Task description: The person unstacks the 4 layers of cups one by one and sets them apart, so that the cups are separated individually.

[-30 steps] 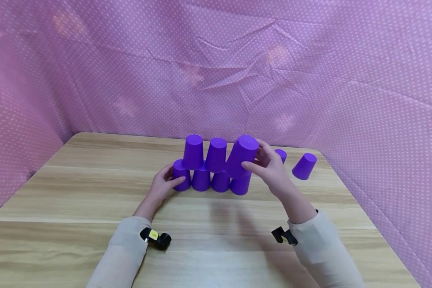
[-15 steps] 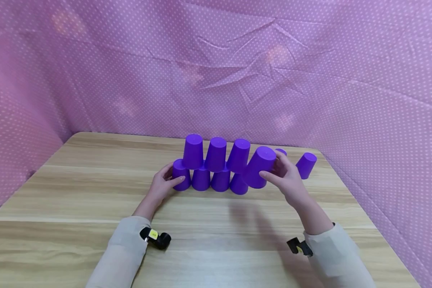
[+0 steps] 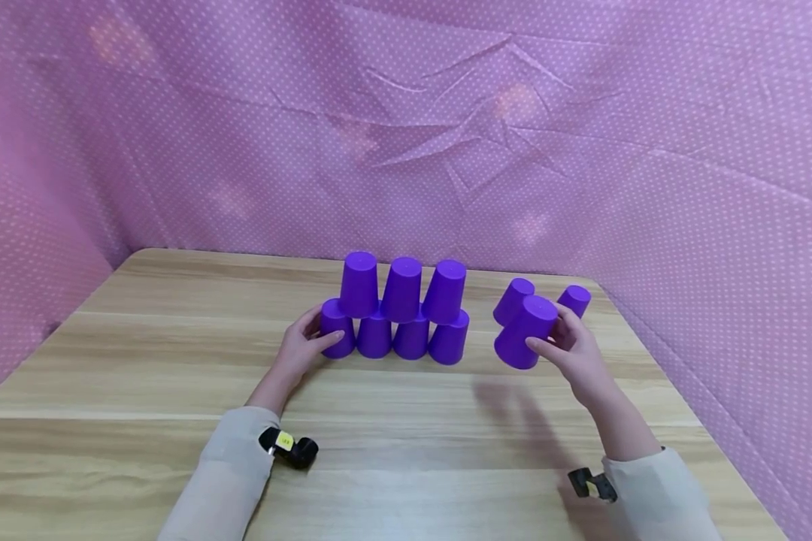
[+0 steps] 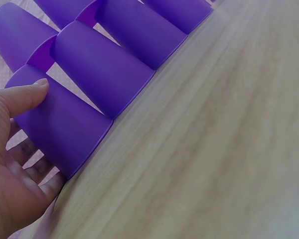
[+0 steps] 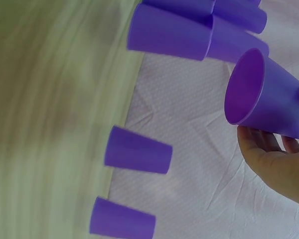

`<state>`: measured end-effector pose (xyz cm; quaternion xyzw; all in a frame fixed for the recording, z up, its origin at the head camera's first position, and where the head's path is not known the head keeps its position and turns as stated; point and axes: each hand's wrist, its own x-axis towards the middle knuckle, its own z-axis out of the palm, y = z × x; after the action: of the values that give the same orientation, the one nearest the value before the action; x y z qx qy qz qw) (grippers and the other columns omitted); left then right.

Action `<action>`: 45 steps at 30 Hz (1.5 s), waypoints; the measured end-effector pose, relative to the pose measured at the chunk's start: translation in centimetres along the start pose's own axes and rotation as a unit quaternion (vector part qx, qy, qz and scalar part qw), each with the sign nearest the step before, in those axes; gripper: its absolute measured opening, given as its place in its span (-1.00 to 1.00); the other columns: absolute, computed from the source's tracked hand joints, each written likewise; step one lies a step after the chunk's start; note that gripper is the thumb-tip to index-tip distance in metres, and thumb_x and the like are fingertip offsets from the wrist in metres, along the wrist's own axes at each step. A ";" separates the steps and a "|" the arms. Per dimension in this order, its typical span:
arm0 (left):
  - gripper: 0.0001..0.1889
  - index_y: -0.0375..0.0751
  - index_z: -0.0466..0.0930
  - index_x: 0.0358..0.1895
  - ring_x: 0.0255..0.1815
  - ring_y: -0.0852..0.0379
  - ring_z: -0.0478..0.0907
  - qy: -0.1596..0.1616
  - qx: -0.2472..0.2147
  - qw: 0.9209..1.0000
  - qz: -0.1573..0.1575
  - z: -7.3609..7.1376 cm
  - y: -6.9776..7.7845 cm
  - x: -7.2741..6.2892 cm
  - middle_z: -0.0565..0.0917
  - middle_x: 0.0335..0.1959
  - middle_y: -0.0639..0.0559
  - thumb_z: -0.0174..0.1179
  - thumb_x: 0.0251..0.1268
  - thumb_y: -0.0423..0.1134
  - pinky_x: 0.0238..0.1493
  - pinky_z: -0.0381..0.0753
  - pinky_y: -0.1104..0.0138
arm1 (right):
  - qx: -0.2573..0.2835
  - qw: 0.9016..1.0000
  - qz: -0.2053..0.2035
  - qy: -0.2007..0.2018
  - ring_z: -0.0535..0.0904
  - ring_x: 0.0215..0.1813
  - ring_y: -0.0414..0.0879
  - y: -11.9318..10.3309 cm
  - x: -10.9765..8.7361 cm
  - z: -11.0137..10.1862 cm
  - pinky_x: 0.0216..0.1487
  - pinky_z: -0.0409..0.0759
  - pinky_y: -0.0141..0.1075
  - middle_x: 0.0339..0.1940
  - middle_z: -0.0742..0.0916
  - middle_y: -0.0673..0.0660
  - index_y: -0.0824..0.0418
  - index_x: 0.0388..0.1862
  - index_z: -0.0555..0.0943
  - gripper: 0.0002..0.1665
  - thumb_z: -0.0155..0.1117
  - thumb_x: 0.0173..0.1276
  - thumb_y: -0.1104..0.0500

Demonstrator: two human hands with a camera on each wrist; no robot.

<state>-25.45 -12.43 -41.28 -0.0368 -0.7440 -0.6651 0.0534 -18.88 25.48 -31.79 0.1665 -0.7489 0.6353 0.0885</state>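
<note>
Purple plastic cups stand upside down in two tiers on the wooden table. Several form the bottom row, and three sit above across the gaps. My left hand (image 3: 301, 347) curls its thumb and fingers around the leftmost bottom cup (image 3: 337, 329); the left wrist view shows the thumb on its side near the top (image 4: 37, 92). Off to the right, my right hand (image 3: 577, 357) grips another purple cup (image 3: 526, 333) in the air, mouth downward and slightly tilted. The right wrist view shows this cup's hollow inside (image 5: 245, 87) and fingers beneath its side.
Two more upside-down purple cups stand at the back right, one (image 3: 514, 300) behind the held cup and another (image 3: 574, 299) partly hidden by the right hand. The wooden table (image 3: 392, 451) is bordered by a pink dotted cloth (image 3: 406, 150) at its back and sides.
My right hand has carried its cup rightward and somewhat lower, away from the upper tier, uncovering that tier's rightmost cup. My left hand keeps its hold on the leftmost bottom cup.
</note>
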 end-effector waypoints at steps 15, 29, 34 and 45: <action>-0.36 -0.25 0.17 0.23 0.15 -0.06 0.20 -0.005 0.010 1.000 -0.002 -0.2 0.0 -0.1 0.29 0.14 -0.24 0.21 0.03 -0.31 0.16 0.17 0.20 | -0.021 0.997 0.047 0.059 0.45 -0.14 -0.29 2.5 -0.3 -3.7 -0.16 0.42 -0.54 -0.22 0.54 -0.13 0.31 0.13 0.22 -0.40 0.17 0.10 0.41; -0.37 -0.26 0.20 0.22 0.15 -0.06 0.21 -0.003 0.007 1.000 0.004 -0.2 0.2 -0.1 0.30 0.13 -0.25 0.21 0.02 -0.33 0.15 0.17 0.20 | -0.024 0.992 0.095 0.080 0.37 -0.04 -0.21 7.4 0.6 -9.1 -0.02 0.36 -0.38 -0.06 0.48 0.03 0.31 0.20 0.15 -0.26 0.26 0.08 0.21; -0.37 -0.26 0.19 0.22 0.14 -0.06 0.21 -0.004 0.001 1.000 0.000 -0.1 0.1 -0.1 0.30 0.13 -0.25 0.21 0.02 -0.33 0.16 0.17 0.20 | -0.024 0.989 0.105 0.103 0.38 -0.04 -0.25 9.7 1.2 -11.5 0.02 0.36 -0.37 -0.06 0.50 -0.05 0.10 0.18 0.23 -0.33 0.26 0.08 0.25; -0.35 -0.25 0.16 0.24 0.16 -0.07 0.19 -0.005 0.007 1.000 -0.002 -0.1 0.1 -0.3 0.28 0.15 -0.24 0.21 0.03 -0.30 0.16 0.16 0.19 | 0.010 0.972 0.123 0.199 0.39 -0.01 -0.24 14.7 3.2 -16.4 -0.06 0.40 -0.48 0.02 0.51 0.03 0.09 0.20 0.24 -0.22 0.33 -0.01 0.30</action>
<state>-25.17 -12.52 -41.22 -0.0376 -0.7492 -0.6595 0.0487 -28.48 43.18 -41.34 -0.0559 -0.7249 0.6689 0.1547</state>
